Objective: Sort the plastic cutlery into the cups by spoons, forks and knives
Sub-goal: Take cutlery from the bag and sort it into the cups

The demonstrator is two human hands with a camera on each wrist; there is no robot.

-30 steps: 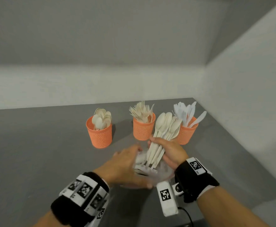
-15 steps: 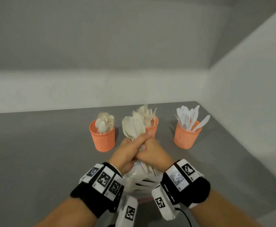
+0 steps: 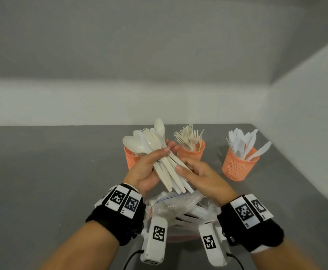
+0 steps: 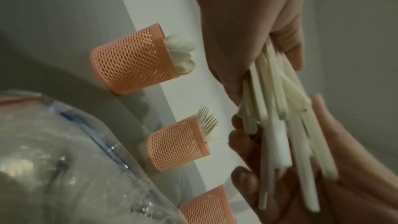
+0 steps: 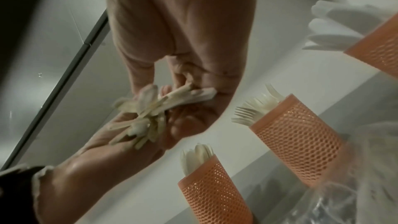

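Gripping a mixed bundle of cutlery [image 3: 160, 152] above the grey table [image 3: 42, 172], the person's left hand [image 3: 145, 168] has its fingers curled round the middle of the handles, with the thumb laid across the front of them. Spoon bowls and fork tines fan out at the top of the bundle, up and away from the person, while the handle ends slant down toward the right wrist. The right hand [image 3: 200, 174] sits just beside the left, palm turned up under the lower handles, its fingers bent and its fingertips [image 3: 179, 168] touching the sticks; from the left wrist view the fingers wrap loosely about the handle ends, though the motion blur there leaves it unclear how firmly they pinch. Behind the hands three orange mesh cups stand in a row on the table. The left cup [image 3: 132, 158] is mostly hidden by the bundle in the head view, but the left wrist view shows it holding spoons [image 4: 182, 54]. The middle cup [image 3: 191, 152] holds forks [image 3: 188, 136], tines up. The right cup [image 3: 239, 166], well apart from the other two and near the table's far right corner, holds white knives [image 3: 244, 143], several leaning outward. Below the hands, close to the person, a clear plastic bag [image 3: 176, 207] lies crumpled on the table with more white cutlery showing through it.
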